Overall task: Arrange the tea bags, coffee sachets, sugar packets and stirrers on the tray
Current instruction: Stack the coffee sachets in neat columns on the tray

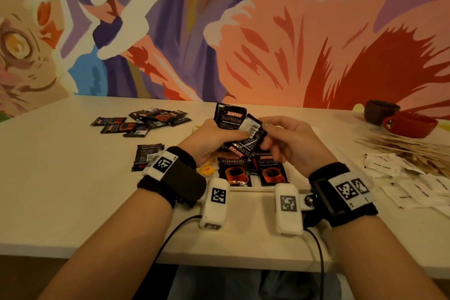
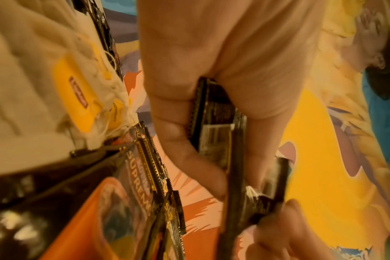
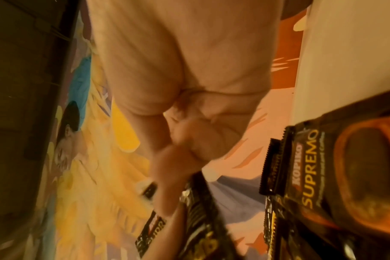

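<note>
A pale worktop (image 1: 60, 190) stands against a wall covered by a mural (image 1: 267, 31) in orange, purple and red. The tray (image 1: 253, 189), a shallow white one at the near middle of the worktop, serves as landmark; only its near rim shows clearly. Inside it lie coffee sachets (image 1: 253, 170) face up, and a yellow tea bag (image 1: 207, 170) sits at its left end. Above the tray the left hand (image 1: 214, 139) grips a bunch of black sachets (image 1: 230, 115), fingers curled round them. The right hand (image 1: 289, 141) pinches one sachet (image 1: 252, 130) of that bunch, printed back upward, between thumb and fingers. Left of the tray and farther back, loose sachets (image 1: 143, 122) lie scattered; one more sachet (image 1: 147, 154) lies just left of the tray. Right of the tray lie wooden stirrers (image 1: 399, 147) in a heap and white sugar packets (image 1: 414, 185) nearer the edge. Behind the stirrers stand a red cup (image 1: 411, 124) and a brown cup (image 1: 379, 111).
</note>
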`<state>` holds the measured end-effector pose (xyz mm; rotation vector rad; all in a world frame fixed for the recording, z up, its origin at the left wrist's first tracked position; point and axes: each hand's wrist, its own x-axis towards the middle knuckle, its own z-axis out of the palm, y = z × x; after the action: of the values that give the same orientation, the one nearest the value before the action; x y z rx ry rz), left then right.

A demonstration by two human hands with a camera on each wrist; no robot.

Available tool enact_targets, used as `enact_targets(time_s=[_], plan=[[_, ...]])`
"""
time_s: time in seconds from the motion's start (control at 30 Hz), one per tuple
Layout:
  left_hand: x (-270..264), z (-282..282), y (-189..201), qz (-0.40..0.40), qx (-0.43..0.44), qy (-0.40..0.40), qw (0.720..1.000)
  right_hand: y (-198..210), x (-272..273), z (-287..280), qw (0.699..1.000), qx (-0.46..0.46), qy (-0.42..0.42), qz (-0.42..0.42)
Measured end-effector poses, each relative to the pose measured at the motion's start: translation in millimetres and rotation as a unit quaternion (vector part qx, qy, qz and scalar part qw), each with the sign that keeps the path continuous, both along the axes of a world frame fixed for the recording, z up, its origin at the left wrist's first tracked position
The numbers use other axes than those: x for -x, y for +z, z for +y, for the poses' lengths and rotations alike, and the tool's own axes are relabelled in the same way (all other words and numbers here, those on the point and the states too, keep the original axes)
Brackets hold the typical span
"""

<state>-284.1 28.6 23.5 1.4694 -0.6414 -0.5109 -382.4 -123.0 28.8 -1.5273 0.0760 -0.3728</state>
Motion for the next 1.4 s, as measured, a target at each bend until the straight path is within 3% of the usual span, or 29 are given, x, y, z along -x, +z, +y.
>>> enact_targets(time_s=[0.1,0.2,0.3,0.47,0.63,0.87,0.97,1.13,1.27,1.4], plan=[[1.8,-1.7,0.1,-0.013,-0.013,-0.006,1.000,1.7,0.5,-0.9,0.998,-0.037,-0.016,-0.048],[2.2,-2.7,3.4,0.047,0.021,0.023,0.998,1.7,2.3,-8.1,0.993,-0.054,-0.043,-0.096],[1.1,-1.1,5.4,0.069,0.076,0.036,0.994,-1.8,2.6,-7.5,0.998,-0.007,-0.025,-0.063],[-3.1,-0.8,3.2,0.012,0.078,0.074,0.994,-3.8,2.5,-3.3,0.997,0.072,0.033,0.022],[-0.2,-0.1,2.4,-0.024,0.045,0.042,0.998,-5.6,-3.5,-3.2,0.999,0.049,-0.009,-0.002],[2.4,-3.7,0.5,-0.037,0.012,0.003,0.999,-7.5,-4.4,-8.1,0.994,0.106,-0.025,-0.001],[6.7,-3.4,2.2,0.016,0.001,-0.038,0.999,-5.3,-3.8,-11.4,0.996,0.070,-0.061,-0.016],[14.7,-2.6,3.4,0.118,-0.075,-0.209,0.968,-1.0,0.6,-28.0,0.988,-0.034,-0.142,-0.056],[13.3,-6.5,-1.3,0.124,-0.107,-0.198,0.966,-2.8,0.1,-29.2,0.985,-0.024,-0.167,-0.020],[8.8,-6.9,-3.4,0.126,-0.102,-0.140,0.977,-3.3,-5.2,-31.1,0.977,0.002,-0.180,0.111]])
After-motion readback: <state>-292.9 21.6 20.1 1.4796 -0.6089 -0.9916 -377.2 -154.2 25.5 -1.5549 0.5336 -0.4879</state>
